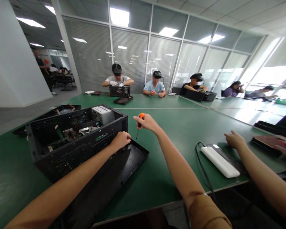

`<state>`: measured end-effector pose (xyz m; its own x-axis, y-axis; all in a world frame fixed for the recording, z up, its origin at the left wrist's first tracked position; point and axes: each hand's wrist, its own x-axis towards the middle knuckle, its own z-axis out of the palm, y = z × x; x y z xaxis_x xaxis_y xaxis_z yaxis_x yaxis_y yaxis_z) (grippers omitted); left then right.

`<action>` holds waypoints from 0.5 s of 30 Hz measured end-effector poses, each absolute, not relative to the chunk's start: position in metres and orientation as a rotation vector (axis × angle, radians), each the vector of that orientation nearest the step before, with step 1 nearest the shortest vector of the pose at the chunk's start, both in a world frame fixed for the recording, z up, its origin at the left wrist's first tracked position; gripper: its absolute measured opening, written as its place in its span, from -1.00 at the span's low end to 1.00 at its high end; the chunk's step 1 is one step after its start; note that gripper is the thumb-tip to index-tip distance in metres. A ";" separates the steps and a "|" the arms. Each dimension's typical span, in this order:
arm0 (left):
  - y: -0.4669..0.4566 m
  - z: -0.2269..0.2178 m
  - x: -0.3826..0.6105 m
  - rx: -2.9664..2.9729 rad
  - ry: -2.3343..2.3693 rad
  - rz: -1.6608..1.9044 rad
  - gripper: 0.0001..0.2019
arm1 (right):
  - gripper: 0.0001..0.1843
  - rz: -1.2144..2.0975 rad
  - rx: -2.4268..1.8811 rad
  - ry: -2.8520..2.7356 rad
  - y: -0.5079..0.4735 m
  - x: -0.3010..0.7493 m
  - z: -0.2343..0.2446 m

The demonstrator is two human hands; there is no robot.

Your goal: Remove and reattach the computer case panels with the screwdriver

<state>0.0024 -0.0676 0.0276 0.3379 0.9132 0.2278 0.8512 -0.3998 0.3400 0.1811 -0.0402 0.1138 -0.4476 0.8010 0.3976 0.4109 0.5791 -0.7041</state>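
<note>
A black computer case lies on its side on the left, its open top showing boards, cables and a silver power supply. My left hand is closed beside the case's front right corner; whatever its fingers hold, if anything, is hidden. Just below that hand lies a black side panel, flat and partly under my forearm. In my right hand is an orange and black screwdriver, gripped by the handle. Its thin shaft points down, with the tip in the air near the panel's far corner.
A co-worker's hand reaches in from the right, near a white power bank with a black cable. Further right are a reddish board and black parts. Across the green table, several people sit working, some at black cases.
</note>
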 end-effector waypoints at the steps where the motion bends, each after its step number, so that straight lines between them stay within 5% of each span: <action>1: -0.068 0.027 0.004 2.523 1.632 0.554 -0.81 | -0.56 0.714 -0.940 -2.102 -0.036 0.179 0.113; 15: -0.054 0.001 -0.008 2.867 1.382 0.596 -0.82 | -0.86 0.973 -0.812 -2.277 -0.028 0.171 0.093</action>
